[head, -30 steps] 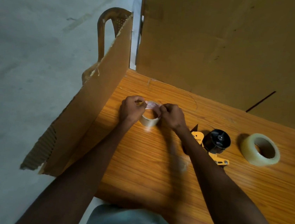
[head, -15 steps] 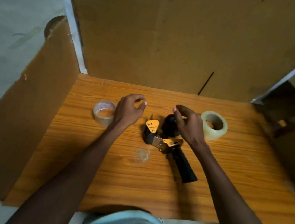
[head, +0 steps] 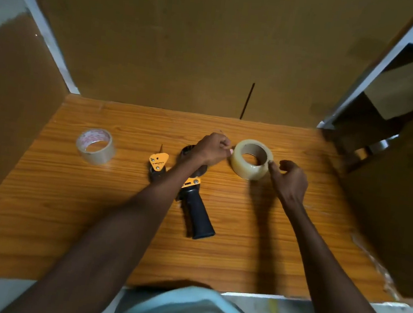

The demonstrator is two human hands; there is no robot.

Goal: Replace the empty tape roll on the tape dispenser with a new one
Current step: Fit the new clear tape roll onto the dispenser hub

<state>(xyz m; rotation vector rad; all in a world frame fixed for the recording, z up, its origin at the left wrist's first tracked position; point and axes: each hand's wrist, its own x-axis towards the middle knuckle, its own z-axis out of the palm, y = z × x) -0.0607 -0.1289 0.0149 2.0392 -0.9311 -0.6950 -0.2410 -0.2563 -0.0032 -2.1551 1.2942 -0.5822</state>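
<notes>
On the orange wooden table [head: 214,255], walled by cardboard, the tape dispenser [head: 196,206] is lying mid-frame while, farther back, the new tape roll [head: 251,159] is being approached by the left hand [head: 212,148] and right hand [head: 291,180], fingertips loosely curled at its rim, not yet clamped; it is probably best gripped from both sides.

Dim, warm light falls from above, leaving the cardboard walls [head: 175,37] murky. The wooden table [head: 54,190] shows a soft sheen, and the arms cast blurred shadows (darkest under the right one). Straight edges bow near the corners; the shirt [head: 187,311] at the bottom is blurred.
</notes>
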